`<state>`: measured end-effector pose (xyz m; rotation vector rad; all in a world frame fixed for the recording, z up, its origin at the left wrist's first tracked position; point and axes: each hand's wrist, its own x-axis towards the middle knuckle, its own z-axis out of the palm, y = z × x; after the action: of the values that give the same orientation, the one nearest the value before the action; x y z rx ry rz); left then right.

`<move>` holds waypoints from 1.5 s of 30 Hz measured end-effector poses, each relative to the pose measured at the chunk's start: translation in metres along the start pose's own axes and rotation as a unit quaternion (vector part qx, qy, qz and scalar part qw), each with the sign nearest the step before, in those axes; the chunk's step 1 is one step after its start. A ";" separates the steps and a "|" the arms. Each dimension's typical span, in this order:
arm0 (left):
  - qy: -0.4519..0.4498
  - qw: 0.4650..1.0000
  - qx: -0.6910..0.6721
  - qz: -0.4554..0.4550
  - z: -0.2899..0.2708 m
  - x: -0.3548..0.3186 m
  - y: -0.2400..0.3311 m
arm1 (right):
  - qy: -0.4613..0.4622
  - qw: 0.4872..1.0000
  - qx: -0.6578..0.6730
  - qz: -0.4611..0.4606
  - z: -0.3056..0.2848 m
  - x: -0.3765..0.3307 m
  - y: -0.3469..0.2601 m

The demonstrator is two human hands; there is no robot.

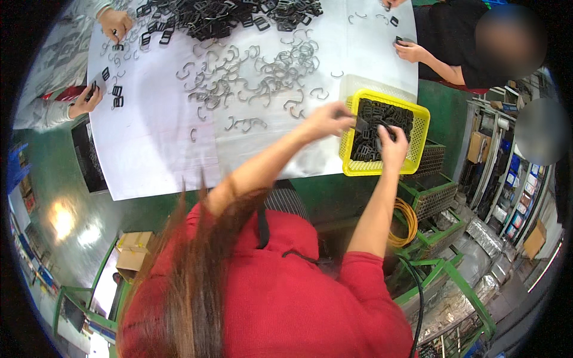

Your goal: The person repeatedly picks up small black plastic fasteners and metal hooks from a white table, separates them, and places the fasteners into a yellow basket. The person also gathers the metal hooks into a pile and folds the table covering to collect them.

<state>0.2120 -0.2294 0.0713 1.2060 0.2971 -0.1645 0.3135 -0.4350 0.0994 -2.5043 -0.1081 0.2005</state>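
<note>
My left hand is closed on a black buckle, held over the left rim of a yellow plastic basket. Above the basket's middle, my right hand pinches another dark piece, apparently a buckle too; the fingers partly cover it. Black slotted buckles fill the basket, which stands at the table's right front corner. Left of my hands, many thin bent metal clips lie scattered on the white table.
A big heap of black buckles lies at the far side. At the left, a person's hands handle buckles; a co-worker in black works at the right. Green metal frames and a coiled orange hose stand below the basket.
</note>
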 end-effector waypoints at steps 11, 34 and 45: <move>0.512 0.748 0.369 0.205 -0.149 -0.028 -0.057 | 0.052 0.926 -0.011 -0.375 0.133 -0.024 -0.071; 0.294 0.740 0.589 0.138 -0.247 -0.020 -0.063 | -0.142 0.875 0.025 -0.461 0.330 -0.012 -0.165; 0.478 0.707 0.519 0.056 -0.242 -0.151 -0.090 | 0.027 0.951 -0.072 -0.298 0.214 -0.013 -0.023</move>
<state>0.0095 -0.0394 -0.0408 2.3909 1.1471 0.5217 0.2642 -0.2950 -0.0563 -2.4873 -0.8685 -0.1313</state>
